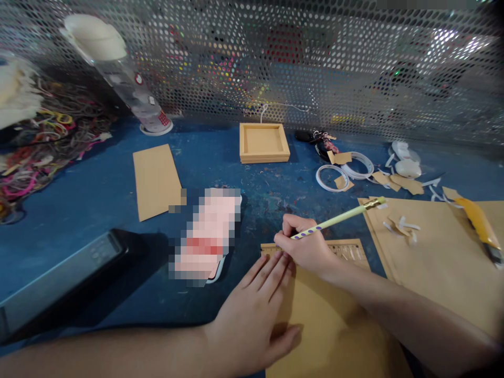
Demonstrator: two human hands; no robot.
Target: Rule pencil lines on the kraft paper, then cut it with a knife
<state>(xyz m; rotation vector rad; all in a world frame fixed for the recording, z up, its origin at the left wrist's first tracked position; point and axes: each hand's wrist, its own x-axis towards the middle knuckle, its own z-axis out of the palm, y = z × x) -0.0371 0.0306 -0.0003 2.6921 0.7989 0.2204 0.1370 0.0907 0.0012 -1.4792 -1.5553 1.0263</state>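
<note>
My right hand (pixel 305 244) is closed round a pale green pencil (pixel 334 220) with purple spots and an eraser end. Its tip is hidden behind my fingers, near the far edge of a brown cardboard sheet (pixel 331 320). Along that edge lies a clear ruler (pixel 348 251), partly covered by my right hand. My left hand (pixel 255 310) rests flat on the cardboard, fingers stretched out, with the fingertips on the ruler's left part. A phone (pixel 214 236), its screen blurred out, lies left of my hands.
Farther back stand a small cardboard tray (pixel 264 157) and a clear bottle (pixel 144 100). Tape rolls (pixel 333 178), keys (pixel 305 135) and paper scraps (pixel 407 184) lie at right. A yellow cutter (pixel 478 226) rests on more cardboard (pixel 444 273). At left are a cardboard piece (pixel 157 184), a dark device (pixel 66 283) and tangled cords (pixel 47 142).
</note>
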